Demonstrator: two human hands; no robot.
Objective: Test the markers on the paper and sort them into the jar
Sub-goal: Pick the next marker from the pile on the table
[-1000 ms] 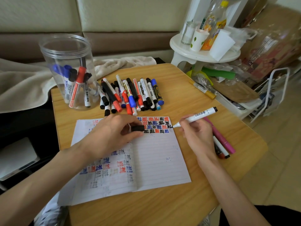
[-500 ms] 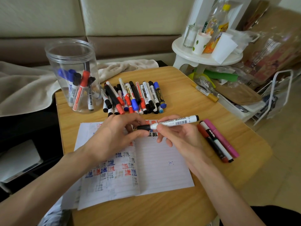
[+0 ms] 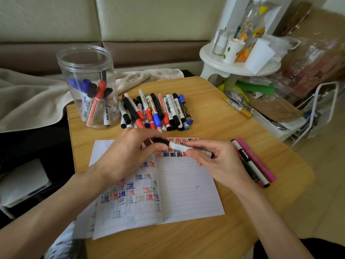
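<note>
A white whiteboard marker (image 3: 179,145) with a black cap lies level above the lined paper (image 3: 184,191). My right hand (image 3: 218,161) grips its barrel. My left hand (image 3: 130,152) pinches the black cap, which sits on the marker's tip. The paper carries red, blue and black test marks. A clear plastic jar (image 3: 87,86) stands at the table's far left with several markers upright inside. A pile of markers (image 3: 156,111) lies beside the jar.
Three markers, one of them pink (image 3: 255,161), lie right of the paper. A gold marker (image 3: 237,107) rests near the table's right edge. A white stool (image 3: 237,66) with bottles and cups stands beyond. A beige cloth (image 3: 28,98) drapes at the left.
My right hand lifted the marker off the paper and turned it level. My left hand brought the black cap to its tip; the cap now sits on the marker.
</note>
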